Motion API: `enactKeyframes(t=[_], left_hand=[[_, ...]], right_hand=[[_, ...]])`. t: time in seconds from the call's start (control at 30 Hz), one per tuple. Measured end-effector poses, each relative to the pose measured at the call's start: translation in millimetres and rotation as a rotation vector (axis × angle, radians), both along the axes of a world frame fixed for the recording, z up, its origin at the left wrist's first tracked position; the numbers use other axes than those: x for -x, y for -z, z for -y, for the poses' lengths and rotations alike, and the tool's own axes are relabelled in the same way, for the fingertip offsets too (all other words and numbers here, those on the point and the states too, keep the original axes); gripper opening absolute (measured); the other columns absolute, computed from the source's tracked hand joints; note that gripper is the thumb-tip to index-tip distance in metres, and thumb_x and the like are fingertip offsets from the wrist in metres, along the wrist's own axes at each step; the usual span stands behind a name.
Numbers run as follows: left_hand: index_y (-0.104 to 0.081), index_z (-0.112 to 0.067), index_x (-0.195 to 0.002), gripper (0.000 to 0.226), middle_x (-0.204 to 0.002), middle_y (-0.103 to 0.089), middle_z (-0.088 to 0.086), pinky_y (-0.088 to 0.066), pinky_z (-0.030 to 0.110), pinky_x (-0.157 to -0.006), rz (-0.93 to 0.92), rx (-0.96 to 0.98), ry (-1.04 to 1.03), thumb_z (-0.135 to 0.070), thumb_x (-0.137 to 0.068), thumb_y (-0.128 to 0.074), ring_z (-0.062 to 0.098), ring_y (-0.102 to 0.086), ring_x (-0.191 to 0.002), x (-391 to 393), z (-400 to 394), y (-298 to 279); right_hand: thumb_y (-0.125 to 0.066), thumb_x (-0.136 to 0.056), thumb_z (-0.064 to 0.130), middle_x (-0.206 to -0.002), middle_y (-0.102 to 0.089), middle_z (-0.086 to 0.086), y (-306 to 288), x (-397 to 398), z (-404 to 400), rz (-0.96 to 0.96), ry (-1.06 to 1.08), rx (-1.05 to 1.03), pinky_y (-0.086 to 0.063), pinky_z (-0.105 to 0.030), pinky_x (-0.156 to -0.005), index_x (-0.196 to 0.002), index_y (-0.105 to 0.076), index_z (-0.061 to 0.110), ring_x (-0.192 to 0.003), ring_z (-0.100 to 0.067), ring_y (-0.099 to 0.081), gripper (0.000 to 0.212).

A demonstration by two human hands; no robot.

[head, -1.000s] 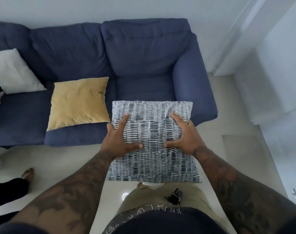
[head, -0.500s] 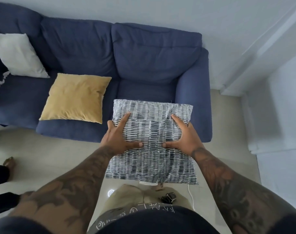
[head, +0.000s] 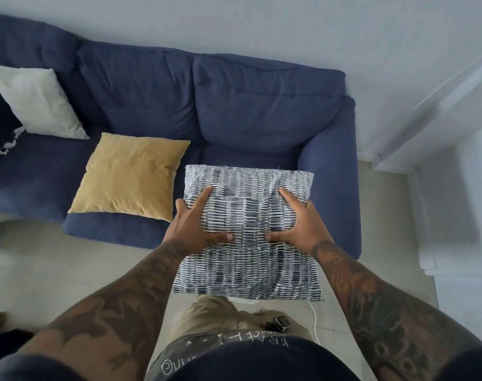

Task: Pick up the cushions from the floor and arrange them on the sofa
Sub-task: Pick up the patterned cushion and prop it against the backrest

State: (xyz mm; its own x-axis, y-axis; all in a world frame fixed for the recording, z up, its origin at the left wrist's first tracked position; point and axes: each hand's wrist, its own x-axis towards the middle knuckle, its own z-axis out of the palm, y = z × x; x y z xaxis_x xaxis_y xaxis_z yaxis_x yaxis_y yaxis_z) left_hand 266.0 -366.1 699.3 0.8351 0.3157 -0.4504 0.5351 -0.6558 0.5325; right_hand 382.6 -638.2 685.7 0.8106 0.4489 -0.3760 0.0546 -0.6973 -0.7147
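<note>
- Navy fabric covers the sofa (head: pixel 261 114), which stands against a pale wall and carries two loose cushions on its seat.
- On the middle seat a mustard yellow cushion (head: pixel 129 171) is laid flat, with one corner reaching the front edge of the seat.
- Further to the left a white cushion (head: pixel 36 101) is leaned against the backrest, tilted, well apart from the yellow one.
- At the far left edge a dark piece of cloth with white marks (head: pixel 3 141) is seen on the seat; what it is cannot be told.
- A patterned cushion (head: pixel 248 257) is held in the air in front of the right end of the sofa, its far edge over the right seat and its near edge over the floor (head: pixel 55 259).
- Its cover is white with short dark blue dashes in rows; it is square, plump, and dented where it is pressed.
- The left hand (head: pixel 195 226) is closed on the left side of this cushion, with the thumb lying across the top face.
- The right hand (head: pixel 297 224) grips the right side in the same way, the two thumbs pointing to each other and staying apart.
- A small white label is seen at the near edge of the cushion.
</note>
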Motion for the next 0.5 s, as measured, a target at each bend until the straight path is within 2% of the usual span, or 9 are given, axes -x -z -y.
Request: enactKeyframes(t=[0.17,0.27,0.37,0.43,0.5], left_hand=[[-0.001,-0.068,-0.151,0.133,-0.148,-0.022,0.012,-0.051,0.050,-0.105,-0.014,0.006,0.053,-0.085,-0.047,-0.082,0.045,-0.048,-0.134,-55.9,-50.5,10.2],[0.000,-0.069,-0.151,0.133,-0.156,-0.015,0.014,-0.050,0.051,-0.107,-0.040,0.016,0.103,-0.085,-0.047,-0.083,0.046,-0.047,-0.137,-95.0,-86.9,10.8],[0.001,-0.069,-0.150,0.134,-0.159,-0.012,0.017,-0.049,0.052,-0.108,-0.059,0.014,0.150,-0.087,-0.046,-0.081,0.047,-0.044,-0.139,-126.9,-115.4,11.1],[0.000,-0.069,-0.151,0.135,-0.157,-0.015,0.017,-0.049,0.052,-0.107,-0.064,0.013,0.177,-0.089,-0.045,-0.080,0.046,-0.042,-0.140,-144.7,-129.9,11.2],[0.000,-0.068,-0.151,0.135,-0.157,-0.016,0.016,-0.049,0.051,-0.106,-0.065,0.021,0.202,-0.090,-0.043,-0.079,0.045,-0.043,-0.139,-159.9,-141.6,11.4]], right_hand=[[-0.095,-0.050,0.070,-0.154,-0.038,-0.005,9.5,-39.6,-44.0,-0.012,0.056,0.019,-0.039,-0.038,-0.114,-0.160,-0.025,0.053,-0.140,-0.024,-0.043,0.132],[-0.094,-0.053,0.068,-0.159,-0.034,-0.008,11.4,-60.4,-74.1,-0.021,0.094,0.033,-0.038,-0.033,-0.109,-0.160,-0.023,0.056,-0.131,-0.019,-0.044,0.129],[-0.093,-0.053,0.069,-0.164,-0.029,-0.014,9.5,-79.6,-99.6,-0.027,0.143,0.054,-0.039,-0.039,-0.113,-0.159,-0.020,0.059,-0.139,-0.025,-0.043,0.129],[-0.094,-0.054,0.067,-0.163,-0.029,-0.013,5.9,-88.9,-113.5,-0.023,0.179,0.061,-0.041,-0.038,-0.111,-0.160,-0.021,0.057,-0.123,-0.017,-0.045,0.128],[-0.094,-0.056,0.064,-0.162,-0.029,-0.013,3.2,-96.0,-124.5,-0.018,0.205,0.066,-0.041,-0.036,-0.108,-0.160,-0.022,0.056,-0.114,-0.011,-0.040,0.127]])
